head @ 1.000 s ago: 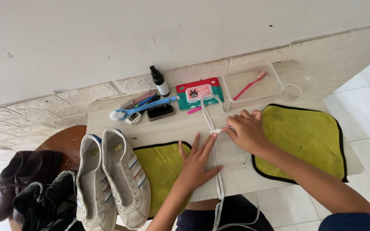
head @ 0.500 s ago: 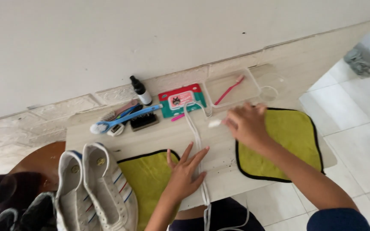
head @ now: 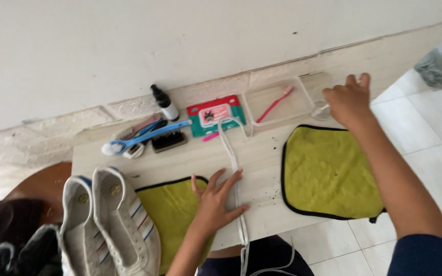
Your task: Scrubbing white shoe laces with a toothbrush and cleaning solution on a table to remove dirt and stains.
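The left hand (head: 216, 202) lies flat with fingers spread on the pale wooden tabletop (head: 262, 168), its palm partly on the near left yellow-green microfibre cloth with black edging (head: 167, 209) and its fingertips touching the long white shoelace (head: 232, 158). The lace runs from the far middle of the table, where it loops by the red and teal flat wipe packet (head: 216, 113), straight towards the near edge, then hangs over it in front of the person's dark lap.

The right hand (head: 350, 101) is at the far right, over the corner of the clear shallow plastic tray (head: 303, 105). Its fingers are loosely curled and partly raised; I cannot tell whether it grips anything, though a small clear glass-like item sits just beside it at the tray's corner. A pink toothbrush (head: 274, 103) lies diagonally in the tray.

A second yellow-green cloth with black edging (head: 328, 174) lies on the right, near the forearm in a dark blue sleeve. On the near left, a pair of white canvas sneakers with striped sides (head: 109, 225) rests toes away, just beside the left cloth. Farther back stand a small dark dropper bottle with a white label (head: 164, 102), a blue long-handled brush (head: 147, 137) and a black-bristled block brush (head: 169, 141). Dark shoes (head: 11, 240) sit at the far left, off the table.
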